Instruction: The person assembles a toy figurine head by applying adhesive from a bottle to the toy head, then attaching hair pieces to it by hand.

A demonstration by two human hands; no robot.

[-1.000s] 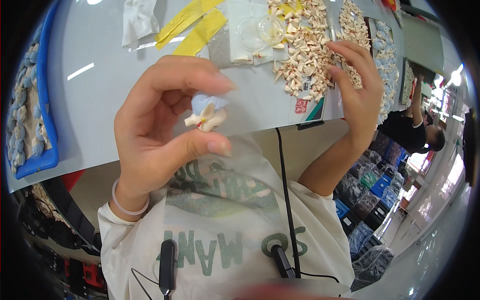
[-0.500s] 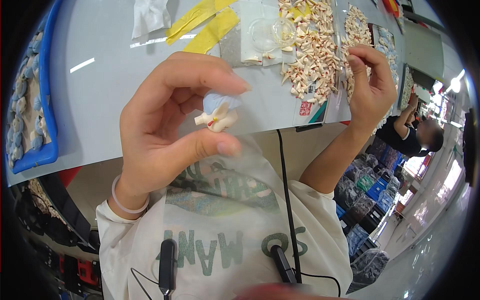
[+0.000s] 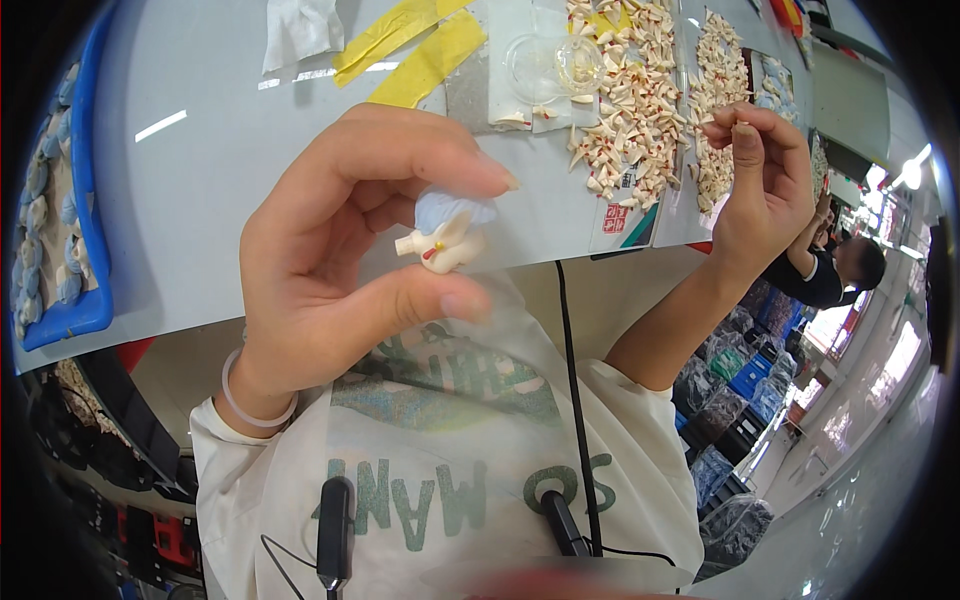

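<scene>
Between the thumb and fingers of my left hand (image 3: 325, 225) is a small doll head (image 3: 452, 212). It has pale blue hair on top, a cream pointed ear, a yellow dot and a red mark, and a short peg sticks out at its left. My right hand (image 3: 770, 190) is raised near the small cream pieces, thumb and forefinger pinched together. Whatever lies between those fingertips is too small to make out. Beside that hand spreads a heap of pointed cream pieces with red marks (image 3: 640, 125), and a second heap of cream pieces (image 3: 718, 70) lies farther right.
A blue tray (image 3: 95, 250) of blue-and-cream parts stands at the left. Yellow tape strips (image 3: 430, 60), a white tissue (image 3: 300, 35) and a clear round dish (image 3: 535, 70) lie at the back. A black cable (image 3: 570, 400) hangs before me. Another person (image 3: 850, 265) is at far right.
My right hand has shifted slightly right and down, away from the nearer heap. The doll head and left hand have moved a little right, the head turning slightly.
</scene>
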